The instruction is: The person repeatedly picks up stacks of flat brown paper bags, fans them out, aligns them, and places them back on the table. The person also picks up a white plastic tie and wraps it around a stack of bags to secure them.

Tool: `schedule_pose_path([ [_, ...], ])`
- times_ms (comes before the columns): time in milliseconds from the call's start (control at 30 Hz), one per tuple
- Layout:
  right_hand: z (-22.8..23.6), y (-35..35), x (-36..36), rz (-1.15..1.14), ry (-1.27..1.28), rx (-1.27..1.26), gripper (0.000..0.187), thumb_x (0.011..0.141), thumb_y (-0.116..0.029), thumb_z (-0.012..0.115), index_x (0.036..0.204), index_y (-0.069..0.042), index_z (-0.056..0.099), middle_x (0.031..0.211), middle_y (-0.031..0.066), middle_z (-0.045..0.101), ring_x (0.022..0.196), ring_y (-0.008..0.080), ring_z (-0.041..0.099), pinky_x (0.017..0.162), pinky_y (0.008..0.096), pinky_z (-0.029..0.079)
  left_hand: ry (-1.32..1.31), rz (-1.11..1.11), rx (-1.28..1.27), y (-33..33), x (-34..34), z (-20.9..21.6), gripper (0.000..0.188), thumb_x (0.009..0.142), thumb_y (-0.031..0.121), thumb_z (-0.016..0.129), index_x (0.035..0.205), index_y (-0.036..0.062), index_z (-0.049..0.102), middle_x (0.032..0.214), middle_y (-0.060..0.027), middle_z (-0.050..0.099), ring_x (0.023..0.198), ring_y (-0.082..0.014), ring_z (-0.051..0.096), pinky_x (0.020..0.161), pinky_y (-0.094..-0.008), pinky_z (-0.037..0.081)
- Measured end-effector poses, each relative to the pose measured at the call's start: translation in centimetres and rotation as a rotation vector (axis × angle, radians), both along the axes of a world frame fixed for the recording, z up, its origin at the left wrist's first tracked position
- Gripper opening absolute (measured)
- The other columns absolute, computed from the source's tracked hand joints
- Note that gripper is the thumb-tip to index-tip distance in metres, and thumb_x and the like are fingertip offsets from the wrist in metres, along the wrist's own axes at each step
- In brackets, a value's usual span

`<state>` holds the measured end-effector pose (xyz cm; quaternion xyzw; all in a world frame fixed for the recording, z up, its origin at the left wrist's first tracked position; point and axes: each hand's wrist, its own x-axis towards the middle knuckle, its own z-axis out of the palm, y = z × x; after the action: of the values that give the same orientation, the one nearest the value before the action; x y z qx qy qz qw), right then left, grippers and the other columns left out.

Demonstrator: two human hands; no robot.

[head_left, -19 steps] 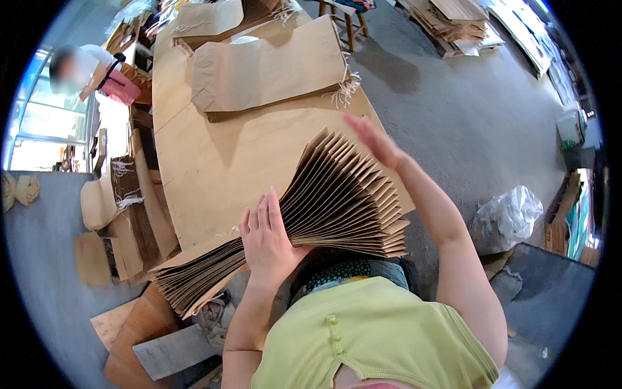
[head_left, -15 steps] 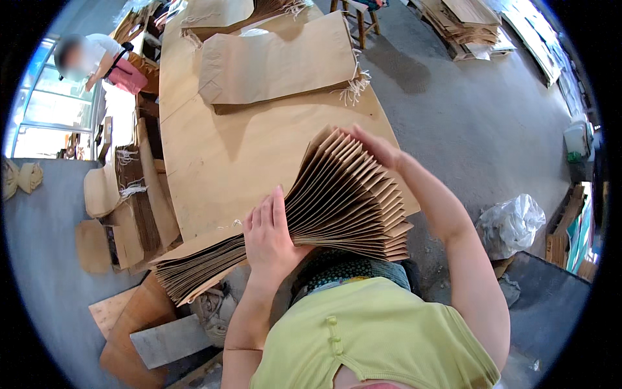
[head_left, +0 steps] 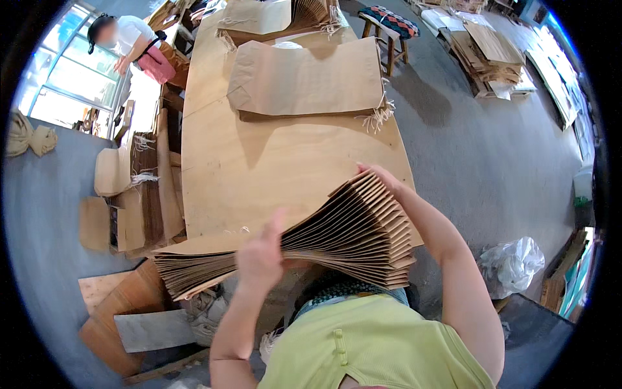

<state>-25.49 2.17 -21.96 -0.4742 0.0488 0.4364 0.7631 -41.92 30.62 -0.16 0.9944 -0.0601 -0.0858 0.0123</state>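
Note:
A thick stack of brown paper bags (head_left: 343,233) is held at the near end of the table, in front of my body. Its right end is fanned out into many separate folds, while the left end stays pressed together. My left hand (head_left: 259,256), smeared by motion, clasps the narrow middle of the stack, part of it showing beneath. At the far right corner of the fan, my right hand (head_left: 382,180) holds the outermost bag edges; some of its fingers are hidden behind the paper.
On the wooden table (head_left: 214,188) lies another bundle of paper bags (head_left: 311,78) with white strings, and a further bundle (head_left: 259,16) sits behind it. Bags lean at the table's left. A stool (head_left: 389,32), a clear plastic bag (head_left: 515,262) and a person (head_left: 139,48) are around.
My right hand has come nearer to me and lower, and the fan's far side has dropped with it. My left hand still holds the middle. The whole view has shifted slightly.

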Motion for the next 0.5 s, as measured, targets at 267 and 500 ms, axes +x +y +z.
schedule_pose_path([
  [267,-3.9,-0.4,-2.8,-0.102,0.092,0.045,0.043,0.098,-0.038,0.043,0.115,-0.003,0.062,0.106,0.0074,0.066,0.094,0.0171,0.063,0.084,0.0331,0.05,0.038,0.122,0.078,3.7,-0.5,-0.9,0.041,0.067,0.006,0.071,0.108,0.0089,0.065,0.085,-0.0116,0.068,0.081,-0.031,0.065,0.073,-0.0414,0.051],
  [500,4.7,-2.0,-4.4,-0.43,0.153,-0.034,0.045,0.1,-0.036,0.041,0.123,0.0,0.055,0.118,0.0115,0.061,0.106,0.023,0.059,0.091,0.0375,0.05,-0.025,-0.055,-0.112,2.4,-0.6,-0.6,0.049,0.069,0.023,0.069,0.118,0.0162,0.061,0.084,-0.0073,0.065,0.083,-0.0268,0.064,0.074,-0.0391,0.051],
])
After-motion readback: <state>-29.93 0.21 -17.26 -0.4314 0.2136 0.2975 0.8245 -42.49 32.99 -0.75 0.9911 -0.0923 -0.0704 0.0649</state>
